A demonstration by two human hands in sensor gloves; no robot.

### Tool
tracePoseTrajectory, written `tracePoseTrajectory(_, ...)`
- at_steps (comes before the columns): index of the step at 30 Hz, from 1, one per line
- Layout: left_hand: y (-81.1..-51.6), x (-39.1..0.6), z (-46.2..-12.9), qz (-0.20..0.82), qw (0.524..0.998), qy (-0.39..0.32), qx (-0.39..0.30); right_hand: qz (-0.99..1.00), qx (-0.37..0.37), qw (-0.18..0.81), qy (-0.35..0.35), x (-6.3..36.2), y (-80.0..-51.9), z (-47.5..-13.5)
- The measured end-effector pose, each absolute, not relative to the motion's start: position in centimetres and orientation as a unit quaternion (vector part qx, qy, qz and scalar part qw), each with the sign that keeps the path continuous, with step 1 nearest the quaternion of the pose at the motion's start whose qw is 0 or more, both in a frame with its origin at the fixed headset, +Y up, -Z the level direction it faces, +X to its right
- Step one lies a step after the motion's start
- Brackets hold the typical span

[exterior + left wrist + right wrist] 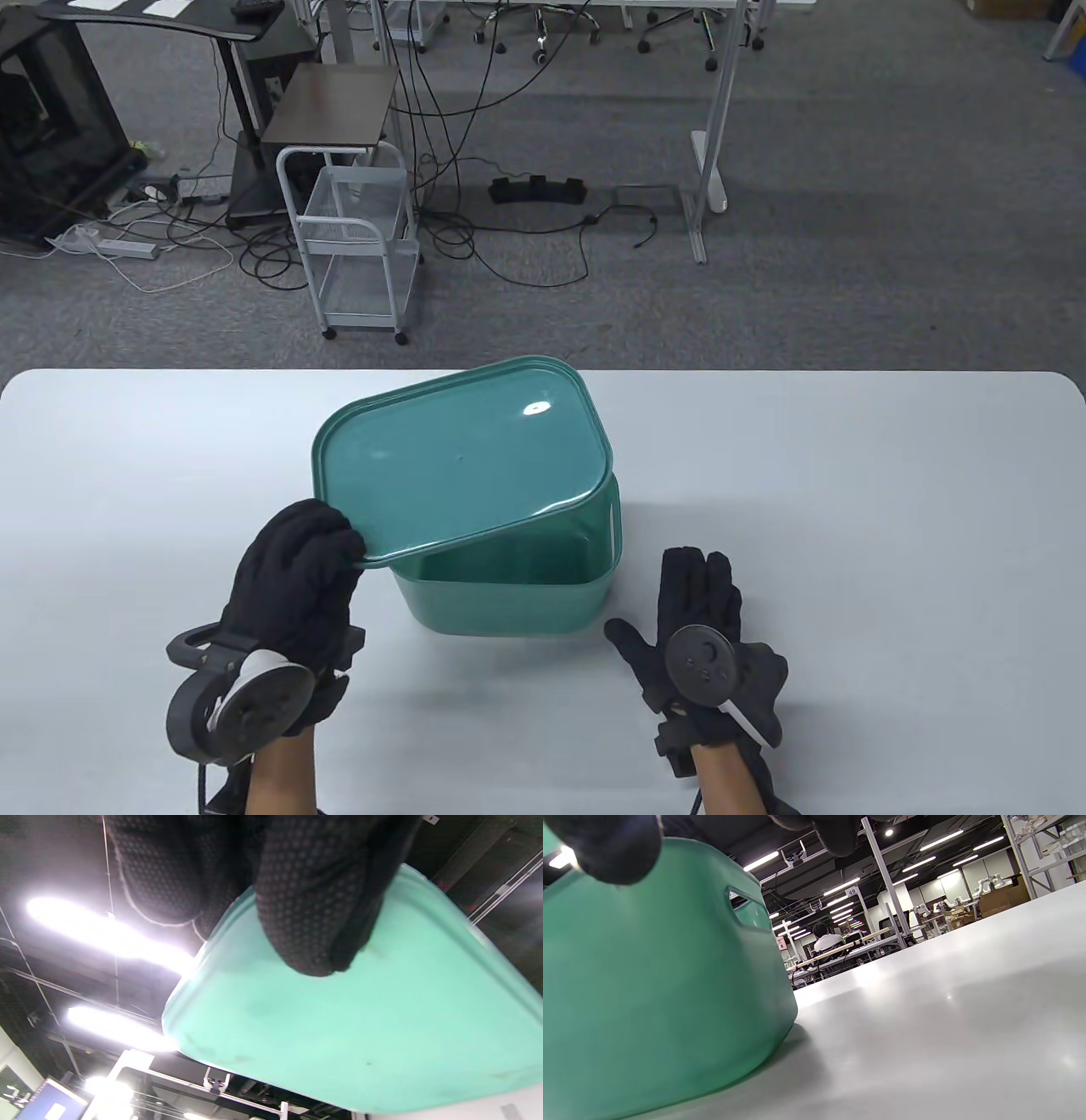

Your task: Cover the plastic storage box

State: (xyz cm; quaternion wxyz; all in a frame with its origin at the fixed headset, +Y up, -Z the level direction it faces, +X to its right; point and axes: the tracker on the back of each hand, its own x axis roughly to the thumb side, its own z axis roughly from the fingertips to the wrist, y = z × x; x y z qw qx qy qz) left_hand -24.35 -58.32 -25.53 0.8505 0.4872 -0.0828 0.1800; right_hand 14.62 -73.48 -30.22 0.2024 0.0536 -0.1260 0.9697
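A green plastic storage box (pixel 509 594) stands on the white table (pixel 848 509), also large at the left of the right wrist view (pixel 649 984). Its green lid (pixel 462 458) is held tilted above the box, with the far right edge near the box rim and the near left corner raised. My left hand (pixel 327 535) grips the lid's near left corner; the left wrist view shows my fingers (pixel 314 899) under the lid (pixel 360 1027). My right hand (pixel 700 603) lies flat and open on the table just right of the box, touching nothing.
The table's far edge lies just behind the box. Beyond it on the floor stand a white wire cart (pixel 361 246), desk legs and cables. Bare table surface spreads to the right (pixel 946 1005) and left of the box.
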Motion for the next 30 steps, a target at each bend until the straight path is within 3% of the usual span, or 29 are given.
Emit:
tracePoseTrajectory(14,-57.8,-25.2,-25.5,0.234,0.838,-0.101,0.482,0.951,0.077,0.249,-0.167,14.3,-72.7,-29.9)
tracePoseTrajectory(21,-57.5,-25.6,-25.1,0.256,0.839,-0.129,0.463,0.906,0.128,0.294,-0.277,12.2,-67.8,-29.0)
tracePoseTrajectory(26,-57.8,-25.7,-24.7,0.249,0.842,-0.147,0.456,0.890,0.127,0.330,-0.288,12.0,-64.4,-29.6)
tracePoseTrajectory(30,-60.1,-25.7,-23.7,0.251,0.844,-0.168,0.444,0.887,0.136,0.330,-0.293,11.4,-62.8,-29.9)
